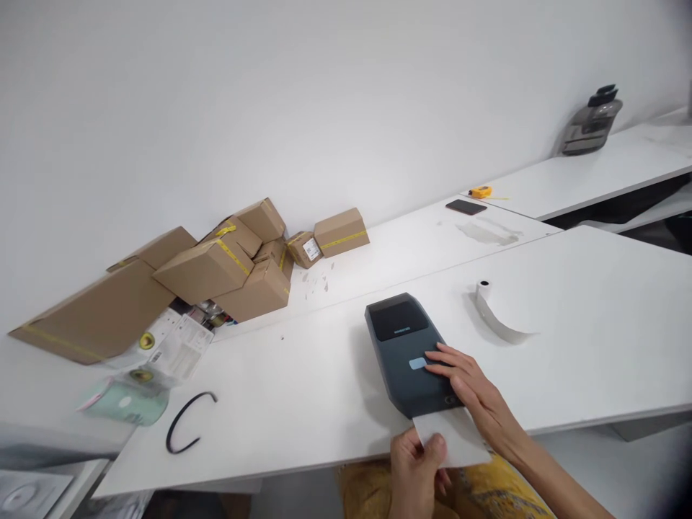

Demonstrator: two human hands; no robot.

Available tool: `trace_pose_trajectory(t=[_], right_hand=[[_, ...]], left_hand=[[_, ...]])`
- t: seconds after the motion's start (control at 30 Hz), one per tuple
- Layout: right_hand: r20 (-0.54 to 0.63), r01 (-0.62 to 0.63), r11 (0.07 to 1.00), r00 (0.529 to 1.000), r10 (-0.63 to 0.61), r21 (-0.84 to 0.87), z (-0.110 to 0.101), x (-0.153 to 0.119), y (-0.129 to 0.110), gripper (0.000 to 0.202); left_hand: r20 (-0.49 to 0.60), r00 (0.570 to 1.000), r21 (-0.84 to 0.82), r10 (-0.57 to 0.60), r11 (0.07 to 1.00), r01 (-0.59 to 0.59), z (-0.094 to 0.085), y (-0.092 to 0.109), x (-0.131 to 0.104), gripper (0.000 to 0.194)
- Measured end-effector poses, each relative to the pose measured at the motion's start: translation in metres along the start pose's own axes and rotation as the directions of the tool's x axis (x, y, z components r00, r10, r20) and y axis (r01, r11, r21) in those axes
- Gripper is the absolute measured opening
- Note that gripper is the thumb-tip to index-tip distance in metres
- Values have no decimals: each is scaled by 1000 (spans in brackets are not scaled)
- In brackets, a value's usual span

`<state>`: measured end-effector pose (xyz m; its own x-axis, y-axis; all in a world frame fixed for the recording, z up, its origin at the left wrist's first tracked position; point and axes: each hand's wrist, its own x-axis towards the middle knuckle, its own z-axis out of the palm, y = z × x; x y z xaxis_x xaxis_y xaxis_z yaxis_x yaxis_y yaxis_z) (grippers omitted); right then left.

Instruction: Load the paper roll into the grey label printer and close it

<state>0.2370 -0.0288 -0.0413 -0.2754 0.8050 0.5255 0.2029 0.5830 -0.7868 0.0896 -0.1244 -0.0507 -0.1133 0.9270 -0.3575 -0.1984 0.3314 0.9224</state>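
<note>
A dark blue-grey device (397, 353) with a glossy black panel and a pale blue button lies on the white table (303, 375). A white paper sheet (459, 441) sticks out at its near end, over the table's front edge. My left hand (415, 461) pinches the sheet's left side between thumb and fingers. My right hand (473, 386) rests on the device's right side, fingers spread, fingertips beside the button.
Cardboard boxes (208, 270) are piled at the back left, near plastic-wrapped packets (181, 346) and a black curved band (181, 422). A paper roll (483, 290) stands right of the device. Behind lie a phone (466, 207), a yellow tape measure (480, 192) and a bottle (590, 126).
</note>
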Motion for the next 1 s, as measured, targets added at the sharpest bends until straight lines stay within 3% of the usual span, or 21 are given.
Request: trace_pose_trajectory(t=[0.13, 0.23, 0.33, 0.43, 0.53, 0.6, 0.7, 0.8, 1.0], right_hand=[[38, 98, 967, 995, -91, -234, 0, 8, -2, 37], [42, 193, 917, 981, -191, -349, -1, 14, -5, 36], [40, 241, 863, 968, -249, -444, 1, 18, -8, 33], [52, 259, 828, 962, -269, -497, 1, 20, -9, 28], [60, 194, 893, 981, -185, -406, -3, 14, -9, 31], [43, 65, 952, 998, -54, -300, -9, 8, -6, 38], [-78, -184, 969, 982, 173, -166, -21, 1, 2, 49], [-148, -332, 940, 936, 319, -72, -26, -2, 13, 54], [-82, -340, 939, 936, 343, 58, -2, -13, 25, 56]], left_hand=[[18, 999, -6, -35, 999, 35, -5, -18, 3, 74], [-3, 999, -17, -33, 999, 33, -11, -19, 2, 72], [-171, 984, 4, 52, 999, -52, -25, -7, -1, 67], [-380, 884, 147, 271, 962, -232, -38, 10, -1, 59], [-458, 768, 287, 447, 892, -348, -38, 24, 4, 48], [-442, 733, 319, 517, 854, -410, -32, 27, 8, 52], [-399, 738, 364, 543, 833, -416, -26, 28, 10, 52], [-364, 758, 446, 541, 816, -369, -25, 27, 9, 49], [-242, 754, 596, 611, 707, -381, -20, 9, 12, 54]])
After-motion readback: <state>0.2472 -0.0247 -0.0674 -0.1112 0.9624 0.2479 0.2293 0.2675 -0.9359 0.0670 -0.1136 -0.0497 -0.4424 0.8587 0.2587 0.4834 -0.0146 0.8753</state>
